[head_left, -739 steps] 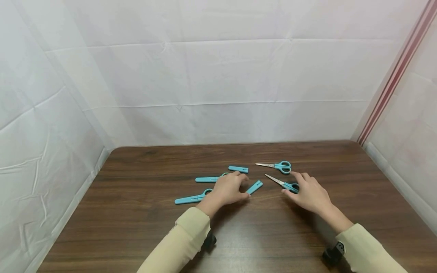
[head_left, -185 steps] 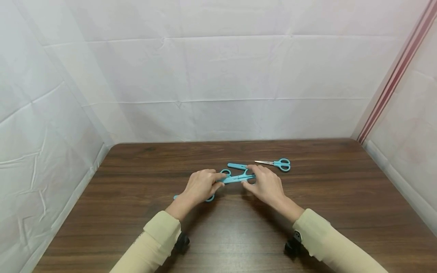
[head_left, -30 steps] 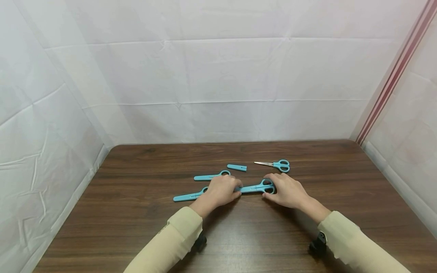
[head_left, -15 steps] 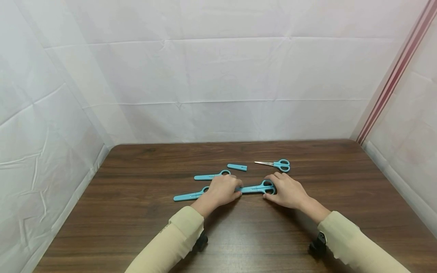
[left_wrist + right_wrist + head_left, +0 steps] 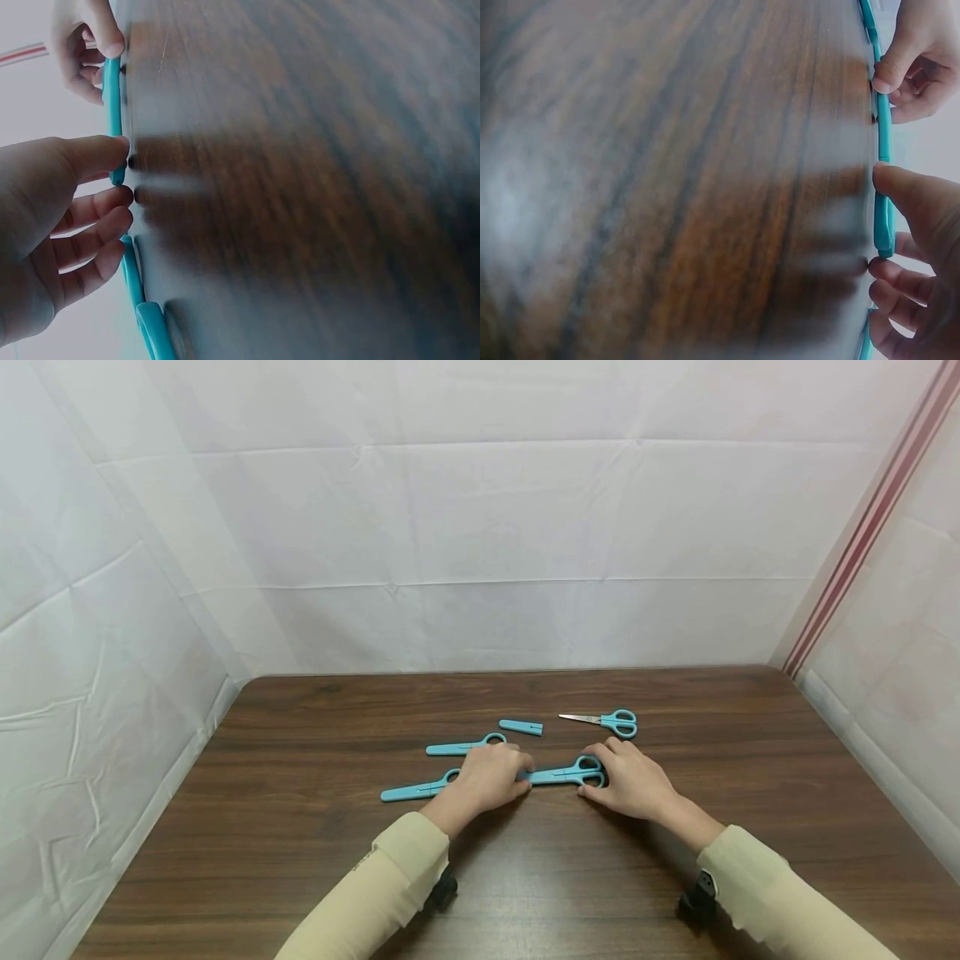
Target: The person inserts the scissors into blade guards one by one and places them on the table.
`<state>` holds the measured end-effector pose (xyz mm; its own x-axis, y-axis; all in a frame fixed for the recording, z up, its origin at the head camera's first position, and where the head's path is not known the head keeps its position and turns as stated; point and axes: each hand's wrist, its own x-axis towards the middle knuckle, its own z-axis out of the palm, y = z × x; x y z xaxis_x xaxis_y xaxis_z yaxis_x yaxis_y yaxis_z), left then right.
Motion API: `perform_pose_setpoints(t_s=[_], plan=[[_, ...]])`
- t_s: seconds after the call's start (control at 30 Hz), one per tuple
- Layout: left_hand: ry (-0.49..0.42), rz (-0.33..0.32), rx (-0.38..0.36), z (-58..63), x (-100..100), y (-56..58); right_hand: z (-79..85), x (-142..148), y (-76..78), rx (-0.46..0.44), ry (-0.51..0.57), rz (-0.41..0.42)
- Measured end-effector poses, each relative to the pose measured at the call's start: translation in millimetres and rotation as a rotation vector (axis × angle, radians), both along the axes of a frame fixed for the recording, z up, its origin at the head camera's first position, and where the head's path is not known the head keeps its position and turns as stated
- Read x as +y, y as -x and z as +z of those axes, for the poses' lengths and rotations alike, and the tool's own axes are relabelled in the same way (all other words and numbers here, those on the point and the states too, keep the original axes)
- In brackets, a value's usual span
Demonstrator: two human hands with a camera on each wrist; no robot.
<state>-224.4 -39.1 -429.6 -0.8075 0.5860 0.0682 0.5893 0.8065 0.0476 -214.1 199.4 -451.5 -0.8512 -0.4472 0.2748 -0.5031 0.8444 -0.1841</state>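
Observation:
A pair of scissors (image 5: pixel 555 775) with light-blue handles lies flat on the table, its blades inside a light-blue blade cover. My left hand (image 5: pixel 487 777) pinches the cover's tip end, partly hiding it. At the other end, my right hand (image 5: pixel 630 777) holds the finger loops between thumb and fingers. In the left wrist view, thumb and fingertips touch the edges of the covered scissors (image 5: pixel 113 105) near the table surface. Bare scissors (image 5: pixel 600 721) lie behind my right hand, blades pointing left. A loose blade cover (image 5: pixel 521 727) lies to their left.
Two more covered scissors lie to the left: one pair (image 5: pixel 457 749) behind my left hand, another (image 5: pixel 416 791) beside its wrist, loops partly hidden. The brown wooden table (image 5: pixel 300 860) ends at white cloth walls (image 5: pixel 480 568) behind and at the sides.
The nearer bare scissors of 24.6 s ago are now inside a cover. Since 6.2 s ago, both hands have shifted right with them. Over the last second, nothing visibly moves.

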Motion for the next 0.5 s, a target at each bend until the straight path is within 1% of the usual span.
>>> perform_pose_setpoints(t_s=[0.2,0.5], plan=[[0.0,0.006,-0.004,-1.9,0.6,1.3,-1.9,0.4,0.6,-0.048,0.026,-0.017],[0.001,0.014,-0.004,-3.2,1.3,2.2,-1.2,-0.2,0.6,-0.063,0.029,-0.018]])
